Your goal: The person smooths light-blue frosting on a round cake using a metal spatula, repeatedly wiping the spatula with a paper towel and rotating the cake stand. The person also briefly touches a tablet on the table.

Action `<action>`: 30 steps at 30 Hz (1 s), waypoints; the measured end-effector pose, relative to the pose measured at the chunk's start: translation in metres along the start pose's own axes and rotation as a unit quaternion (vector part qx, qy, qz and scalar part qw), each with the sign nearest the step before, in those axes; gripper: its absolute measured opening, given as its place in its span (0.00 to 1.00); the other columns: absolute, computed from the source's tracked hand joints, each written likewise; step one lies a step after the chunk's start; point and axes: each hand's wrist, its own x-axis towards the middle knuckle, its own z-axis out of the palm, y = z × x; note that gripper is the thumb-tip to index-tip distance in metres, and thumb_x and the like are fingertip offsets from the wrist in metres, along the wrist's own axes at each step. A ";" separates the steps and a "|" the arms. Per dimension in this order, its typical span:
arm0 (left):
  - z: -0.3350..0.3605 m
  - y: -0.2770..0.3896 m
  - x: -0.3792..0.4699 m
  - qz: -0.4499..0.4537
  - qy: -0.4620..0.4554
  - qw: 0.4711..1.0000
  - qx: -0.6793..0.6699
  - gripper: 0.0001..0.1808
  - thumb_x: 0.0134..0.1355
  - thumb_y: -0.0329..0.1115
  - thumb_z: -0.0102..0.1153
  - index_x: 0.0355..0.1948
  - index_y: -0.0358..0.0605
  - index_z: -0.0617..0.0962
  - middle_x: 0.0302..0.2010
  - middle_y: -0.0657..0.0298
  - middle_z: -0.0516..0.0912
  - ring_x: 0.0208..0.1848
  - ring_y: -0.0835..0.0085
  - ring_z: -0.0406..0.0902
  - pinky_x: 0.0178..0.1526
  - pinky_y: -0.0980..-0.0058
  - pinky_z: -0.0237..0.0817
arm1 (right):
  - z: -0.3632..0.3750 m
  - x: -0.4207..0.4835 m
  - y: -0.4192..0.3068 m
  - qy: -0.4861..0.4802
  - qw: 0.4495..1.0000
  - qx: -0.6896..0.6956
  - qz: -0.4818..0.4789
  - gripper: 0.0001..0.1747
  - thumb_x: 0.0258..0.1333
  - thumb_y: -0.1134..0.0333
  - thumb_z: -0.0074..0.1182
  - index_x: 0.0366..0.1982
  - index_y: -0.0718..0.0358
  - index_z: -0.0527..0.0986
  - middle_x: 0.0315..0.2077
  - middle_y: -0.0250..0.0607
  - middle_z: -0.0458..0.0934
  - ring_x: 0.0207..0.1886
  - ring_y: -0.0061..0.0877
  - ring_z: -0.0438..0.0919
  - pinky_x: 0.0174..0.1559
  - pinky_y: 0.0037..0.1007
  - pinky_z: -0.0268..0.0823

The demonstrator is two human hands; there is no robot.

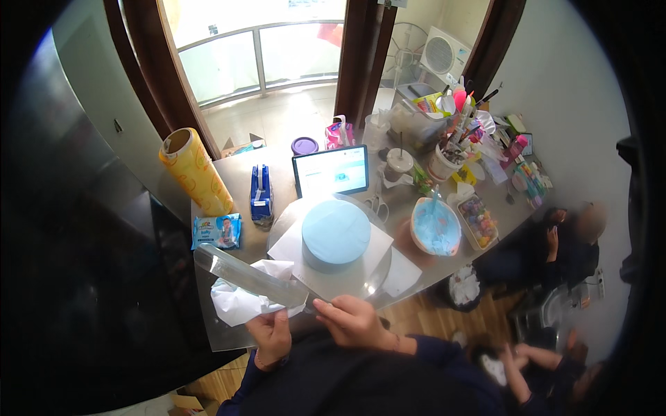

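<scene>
My right hand grips the dark handle of a long, wide-bladed icing spatula. The blade points up and to the left, across a crumpled white tissue with pale blue smears. Fingers of my left hand pinch that tissue close to the handle end of the blade. Just beyond my hands, a round cake coated in smooth light blue icing stands on white paper sheets. Under the sheets is a round turntable, partly covered. A bowl of blue icing with a spatula in it sits to the right.
Behind the cake stands a lit tablet. On the left are a blue tape dispenser, a yellow wrap roll and baby wipes. Scissors, a lidded cup and a tub of tools stand right. Other people sit beyond the table.
</scene>
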 end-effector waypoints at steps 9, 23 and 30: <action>0.032 0.014 0.021 0.007 0.130 0.988 -0.077 0.40 0.57 0.17 0.48 0.65 0.42 0.44 0.57 0.53 0.64 0.55 0.66 0.69 0.56 0.72 0.61 | 0.004 -0.005 0.001 -0.024 0.998 -0.063 0.005 0.19 0.43 0.73 0.59 0.43 0.62 0.76 0.21 0.35 0.68 0.22 0.28 0.70 0.24 0.28 0.64; -0.042 -0.066 0.089 0.008 0.310 0.947 -0.087 0.32 0.62 0.19 0.41 0.64 0.50 0.47 0.54 0.51 0.70 0.50 0.64 0.76 0.44 0.74 0.70 | -0.088 -0.001 0.048 -0.071 0.973 -0.180 0.125 0.13 0.46 0.75 0.57 0.38 0.62 0.77 0.21 0.40 0.70 0.22 0.34 0.72 0.24 0.31 0.63; -0.008 -0.154 0.055 -0.014 0.281 0.960 -0.013 0.38 0.61 0.19 0.39 0.64 0.44 0.35 0.59 0.42 0.59 0.53 0.56 0.73 0.59 0.63 0.57 | -0.066 0.001 0.053 -0.110 0.971 -0.191 0.096 0.12 0.46 0.72 0.57 0.37 0.61 0.78 0.21 0.38 0.71 0.22 0.34 0.73 0.24 0.32 0.64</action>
